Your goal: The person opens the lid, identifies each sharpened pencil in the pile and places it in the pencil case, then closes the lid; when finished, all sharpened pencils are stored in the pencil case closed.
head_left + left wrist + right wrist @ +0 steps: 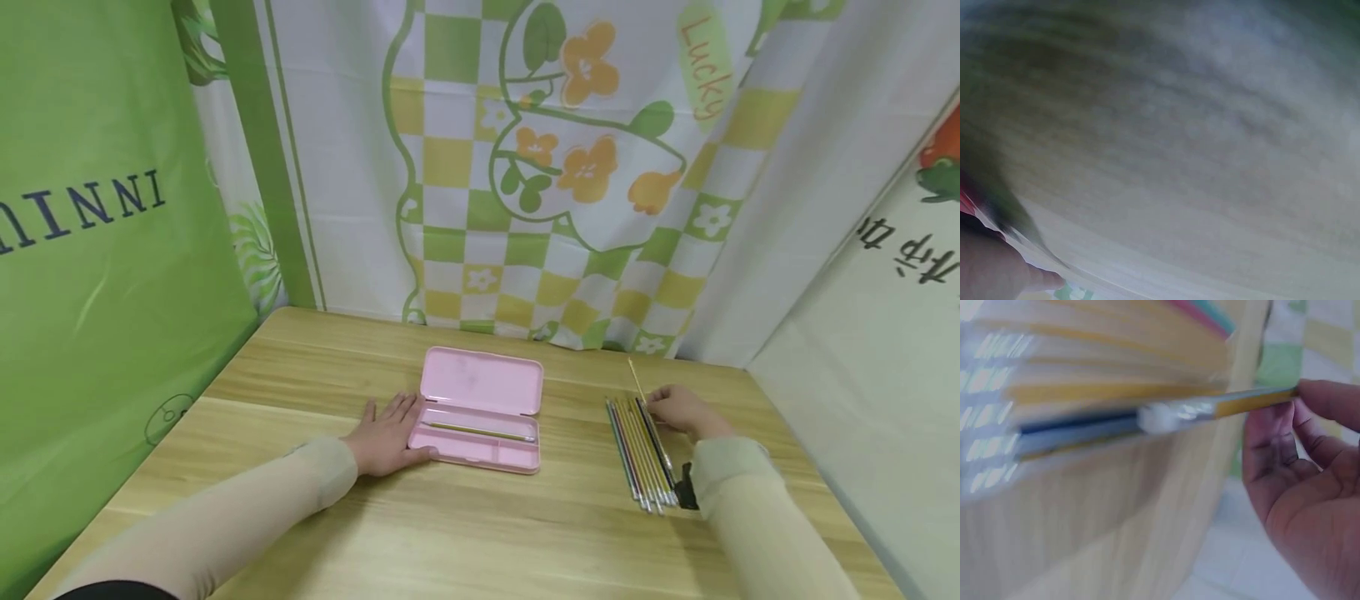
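Note:
A pink pencil case (483,382) lies with its lid folded back on the table. One pencil (480,431) rests lengthwise in its long compartment. My left hand (386,437) lies flat with spread fingers against the case's left end, its thumb at the front edge. To the right, several pencils (633,450) lie side by side, their metal-capped eraser ends toward me. Over their right side, my right hand (684,410) pinches a yellow pencil (1247,403) between thumb and fingertips. In the right wrist view, that pencil's white eraser end overlaps the row.
The wooden table (480,533) meets a patterned curtain (525,275) at the back. A green cloth (112,292) hangs on the left and a white one (862,375) on the right. The left wrist view is mostly blurred tabletop.

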Demonstrator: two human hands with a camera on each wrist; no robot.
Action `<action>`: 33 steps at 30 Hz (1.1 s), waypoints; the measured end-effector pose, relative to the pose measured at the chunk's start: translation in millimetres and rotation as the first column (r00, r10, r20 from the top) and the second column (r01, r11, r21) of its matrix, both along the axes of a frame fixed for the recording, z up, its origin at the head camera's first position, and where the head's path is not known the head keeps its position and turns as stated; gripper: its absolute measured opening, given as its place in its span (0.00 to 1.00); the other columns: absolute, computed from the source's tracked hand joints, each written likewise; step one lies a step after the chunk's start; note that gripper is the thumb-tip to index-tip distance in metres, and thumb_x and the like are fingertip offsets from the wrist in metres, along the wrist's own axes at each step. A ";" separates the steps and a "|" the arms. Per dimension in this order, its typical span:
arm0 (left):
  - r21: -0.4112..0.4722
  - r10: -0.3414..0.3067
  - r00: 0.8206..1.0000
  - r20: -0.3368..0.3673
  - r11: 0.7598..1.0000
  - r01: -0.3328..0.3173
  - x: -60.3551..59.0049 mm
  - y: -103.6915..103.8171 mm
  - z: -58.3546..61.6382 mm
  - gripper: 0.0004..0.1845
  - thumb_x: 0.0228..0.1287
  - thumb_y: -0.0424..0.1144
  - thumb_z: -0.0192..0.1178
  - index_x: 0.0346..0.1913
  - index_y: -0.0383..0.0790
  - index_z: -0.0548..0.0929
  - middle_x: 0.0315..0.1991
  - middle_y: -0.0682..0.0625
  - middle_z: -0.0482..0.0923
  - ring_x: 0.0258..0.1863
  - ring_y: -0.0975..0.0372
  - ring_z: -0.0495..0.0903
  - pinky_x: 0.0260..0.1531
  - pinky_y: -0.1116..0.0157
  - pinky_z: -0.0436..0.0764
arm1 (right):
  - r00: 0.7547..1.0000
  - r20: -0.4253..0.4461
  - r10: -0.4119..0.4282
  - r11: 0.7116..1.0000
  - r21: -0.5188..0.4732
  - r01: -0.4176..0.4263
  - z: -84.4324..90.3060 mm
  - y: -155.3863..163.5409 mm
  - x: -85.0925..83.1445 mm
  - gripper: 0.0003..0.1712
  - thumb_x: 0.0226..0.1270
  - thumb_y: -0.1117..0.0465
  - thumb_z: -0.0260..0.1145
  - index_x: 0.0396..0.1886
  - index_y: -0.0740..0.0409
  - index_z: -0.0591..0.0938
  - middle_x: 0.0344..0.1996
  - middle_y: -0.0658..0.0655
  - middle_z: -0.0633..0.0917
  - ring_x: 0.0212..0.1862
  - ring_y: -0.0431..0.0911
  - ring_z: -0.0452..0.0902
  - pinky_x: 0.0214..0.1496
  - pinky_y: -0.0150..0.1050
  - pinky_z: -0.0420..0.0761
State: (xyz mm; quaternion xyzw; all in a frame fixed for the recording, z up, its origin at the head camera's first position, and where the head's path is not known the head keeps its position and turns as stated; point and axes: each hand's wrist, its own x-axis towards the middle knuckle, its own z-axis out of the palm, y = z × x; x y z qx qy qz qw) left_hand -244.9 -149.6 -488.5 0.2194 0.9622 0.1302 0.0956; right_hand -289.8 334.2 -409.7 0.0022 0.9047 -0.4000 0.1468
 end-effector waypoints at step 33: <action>-0.026 0.005 1.000 -0.015 1.000 -0.006 -1.5 -0.1 -5.6 0.56 0.71 0.76 0.43 0.83 0.35 0.45 0.83 0.38 0.41 0.82 0.46 0.38 0.72 0.33 0.35 | 0.936 0.019 0.350 0.909 -0.248 -0.335 10.3 -187.8 -18.1 0.16 0.82 0.68 0.54 0.58 0.75 0.79 0.41 0.61 0.84 0.41 0.46 0.79 0.45 0.39 0.82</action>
